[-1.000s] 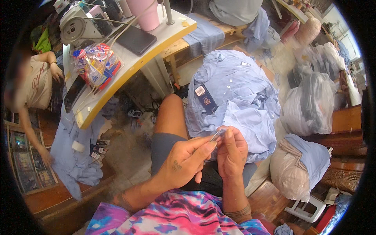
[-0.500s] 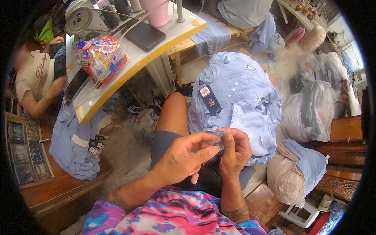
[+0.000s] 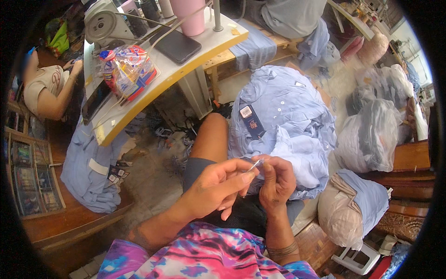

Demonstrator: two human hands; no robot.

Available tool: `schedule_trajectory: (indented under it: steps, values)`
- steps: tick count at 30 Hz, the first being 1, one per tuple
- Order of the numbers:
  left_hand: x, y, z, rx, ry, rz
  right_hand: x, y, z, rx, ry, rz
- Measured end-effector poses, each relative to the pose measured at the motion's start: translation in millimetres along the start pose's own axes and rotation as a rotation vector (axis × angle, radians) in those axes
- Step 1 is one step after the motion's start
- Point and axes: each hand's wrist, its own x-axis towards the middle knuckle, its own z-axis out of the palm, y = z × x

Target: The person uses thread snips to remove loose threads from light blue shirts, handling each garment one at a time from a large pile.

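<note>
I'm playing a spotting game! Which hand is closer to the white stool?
Right. The right hand is up and to the left of the white stool. The left hand is farther left, on the right hand's far side from it.

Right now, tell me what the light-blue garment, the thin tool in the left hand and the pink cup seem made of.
Light-blue garment: matt woven cloth, perhaps cotton or a blend, from its soft creases.
Thin tool in the left hand: probably shiny metal, from its bright glint, though partly hidden.
Pink cup: smooth plastic or coated metal; its even colour leaves that open.
</note>
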Motion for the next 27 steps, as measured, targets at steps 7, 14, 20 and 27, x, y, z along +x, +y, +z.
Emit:
schedule_trajectory:
  steps: [7, 14, 20, 27]
  values:
    - [19, 3, -2, 0.472, 0.101, 0.329, -4, 0, -8, -0.073, -0.087, 0.025]
    - [53, -9, -16, 0.324, -0.088, 0.264, -1, -7, -14, -0.339, -0.073, -0.131]
    - [60, -19, -9, 0.258, -0.104, 0.209, -2, -9, -24, -0.294, -0.010, -0.089]
    - [67, -36, -16, -0.029, -0.051, 0.079, -6, -10, -16, -0.187, 0.049, 0.003]
